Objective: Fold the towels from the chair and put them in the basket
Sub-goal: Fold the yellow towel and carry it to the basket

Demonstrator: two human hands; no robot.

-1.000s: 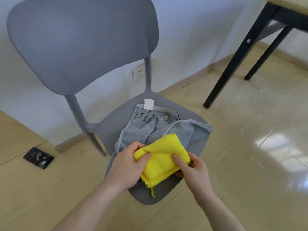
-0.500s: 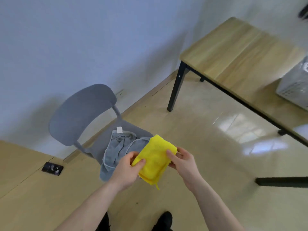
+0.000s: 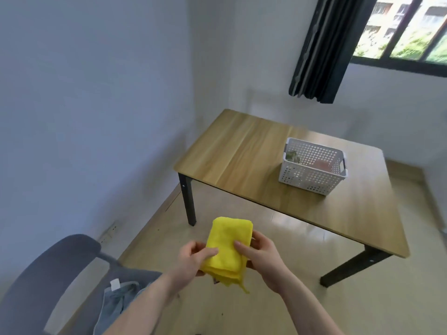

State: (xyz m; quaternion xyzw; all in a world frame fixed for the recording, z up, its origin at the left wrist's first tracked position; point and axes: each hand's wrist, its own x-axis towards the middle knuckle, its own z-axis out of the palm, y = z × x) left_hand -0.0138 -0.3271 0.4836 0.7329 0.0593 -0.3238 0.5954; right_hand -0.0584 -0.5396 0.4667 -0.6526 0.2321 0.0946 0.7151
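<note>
Folded yellow towel [image 3: 228, 247] in the lower centre of the frame, held up in the air between my two hands, clear of the chair and the table. It is a thick oblong packet: rounded fold at the far end, stacked layered edges at the near end, one small loose corner hanging off the near right.

My left hand [image 3: 191, 259] is closed on the towel's near left edge, thumb lying across the top face. My right hand [image 3: 262, 255] is closed on the right edge, thumb on top, fingers curled underneath. Both forearms run in from the bottom of the frame.

Lower left: grey chair [image 3: 43, 274], backrest curving toward the wall, with a grey towel [image 3: 116, 303] crumpled on the seat, its white tag up. My left forearm crosses just over its right edge.

Right of centre: wooden table [image 3: 242, 160] on black legs, its near left corner pointing toward the towel. Open bare floor [image 3: 278, 228] lies between my hands and the table's front edge.

White perforated basket [image 3: 312, 174] sits toward the table's far right, well back from the front edge, with wide bare tabletop to its left. Something greenish and something reddish lie inside; too blurred to tell.

Upper right: dark curtain [image 3: 319, 47] beside a window [image 3: 411, 27].
</note>
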